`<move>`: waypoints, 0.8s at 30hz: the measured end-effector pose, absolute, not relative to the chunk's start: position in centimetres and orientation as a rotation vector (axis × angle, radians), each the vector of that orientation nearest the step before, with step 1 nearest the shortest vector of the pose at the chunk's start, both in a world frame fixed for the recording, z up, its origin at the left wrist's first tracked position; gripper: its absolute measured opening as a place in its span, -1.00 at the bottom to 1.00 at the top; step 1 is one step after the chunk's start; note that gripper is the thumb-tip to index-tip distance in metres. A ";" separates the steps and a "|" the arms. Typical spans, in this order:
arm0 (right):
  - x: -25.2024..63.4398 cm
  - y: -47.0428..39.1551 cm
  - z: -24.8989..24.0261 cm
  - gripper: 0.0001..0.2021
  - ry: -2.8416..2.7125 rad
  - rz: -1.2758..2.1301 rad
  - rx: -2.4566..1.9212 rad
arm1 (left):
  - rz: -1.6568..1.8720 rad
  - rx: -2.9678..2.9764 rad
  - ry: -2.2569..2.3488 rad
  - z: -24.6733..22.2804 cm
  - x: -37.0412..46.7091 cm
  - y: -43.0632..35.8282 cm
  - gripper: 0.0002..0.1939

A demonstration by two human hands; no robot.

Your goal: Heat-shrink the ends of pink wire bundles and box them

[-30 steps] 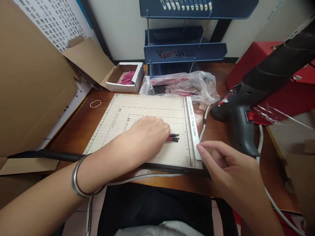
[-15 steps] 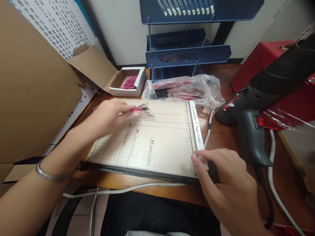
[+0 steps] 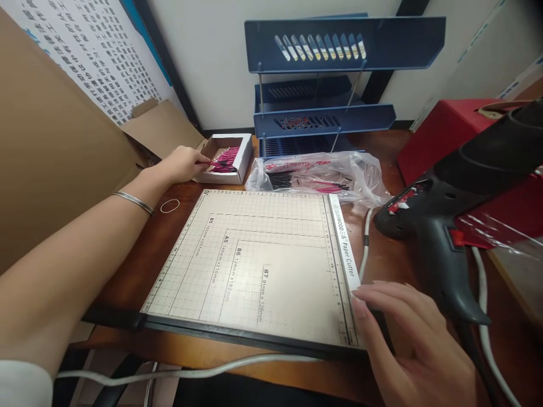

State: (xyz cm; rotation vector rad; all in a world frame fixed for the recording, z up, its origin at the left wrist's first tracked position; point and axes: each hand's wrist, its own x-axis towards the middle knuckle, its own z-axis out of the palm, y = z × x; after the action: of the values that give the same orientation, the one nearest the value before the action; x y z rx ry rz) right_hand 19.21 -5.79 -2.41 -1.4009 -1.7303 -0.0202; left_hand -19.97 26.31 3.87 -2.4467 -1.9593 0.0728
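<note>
My left hand (image 3: 184, 164) is closed on a small bundle of pink wires with black parts (image 3: 206, 163), at the near left side of the open white box (image 3: 244, 160). More pink wires (image 3: 229, 156) lie inside this box. My right hand (image 3: 418, 333) is at the right edge of the paper cutter (image 3: 297, 294), by its white printed strip (image 3: 344, 243). Its thumb and index fingertips are together, the other fingers loosely stretched. Whatever may be between those tips is hidden.
A clear plastic bag (image 3: 314, 175) holds black and pink pieces behind the cutter. Blue tray shelves (image 3: 322, 121) stand at the back. To the right are a heat gun (image 3: 441, 237) and red box (image 3: 441, 127). A white cable (image 3: 190, 373) crosses the front; a rubber band (image 3: 170, 206) lies left.
My left hand has carried the wires from above the cutter back and left to the white box. My right hand stays by the cutter's right edge. The view has tilted up.
</note>
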 end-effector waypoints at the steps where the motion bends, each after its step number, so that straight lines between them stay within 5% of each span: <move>1: 19.3 -5.8 -2.4 -0.94 -1.733 -0.006 -1.410 | 0.090 -2.460 -1.953 3.8 -20.1 26.7 -0.53; 24: 19.8 -6.1 -2.3 -0.93 -1.696 0.114 -1.454 | 0.157 -2.432 -2.130 4.6 -17.5 26.5 -0.64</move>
State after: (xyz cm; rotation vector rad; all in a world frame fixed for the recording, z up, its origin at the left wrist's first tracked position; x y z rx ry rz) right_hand 19.84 -6.06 -2.30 -1.4539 -1.6957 0.1141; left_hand -17.50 26.54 4.64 -2.4320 -2.1303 0.1567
